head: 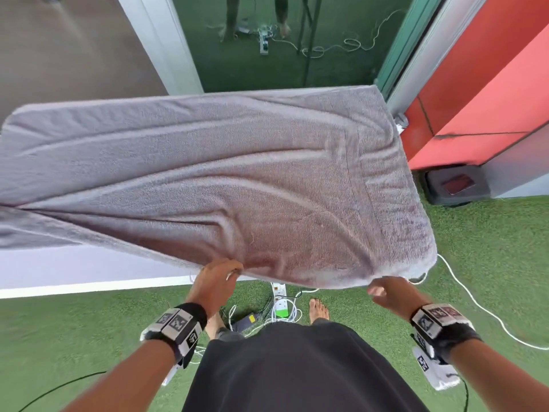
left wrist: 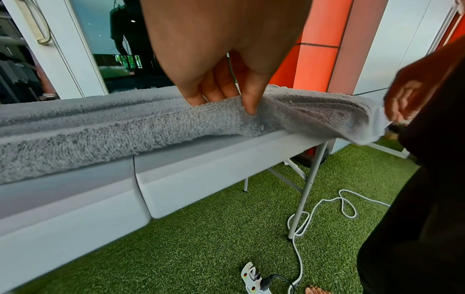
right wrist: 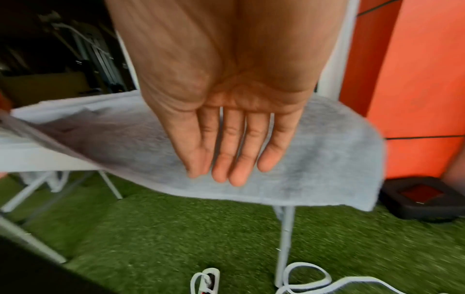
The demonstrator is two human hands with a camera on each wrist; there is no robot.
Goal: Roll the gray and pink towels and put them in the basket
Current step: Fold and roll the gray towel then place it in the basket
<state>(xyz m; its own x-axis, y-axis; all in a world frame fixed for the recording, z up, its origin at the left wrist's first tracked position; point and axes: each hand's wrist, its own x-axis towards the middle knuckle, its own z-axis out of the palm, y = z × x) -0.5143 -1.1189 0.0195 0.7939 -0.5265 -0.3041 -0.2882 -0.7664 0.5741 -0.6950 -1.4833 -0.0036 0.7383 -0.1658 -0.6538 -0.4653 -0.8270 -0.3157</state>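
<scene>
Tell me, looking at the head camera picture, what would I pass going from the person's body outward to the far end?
Black garment → bare foot → left hand pinching the near edge of the gray towel, right hand open beside that edge → green floor beyond, with cables.

Gray towel [head: 225, 173] blankets the table [left wrist: 201, 179] — open air along its near edge.

Black wristbands [head: 190, 318] (tagged), black top [head: 297, 370]
</scene>
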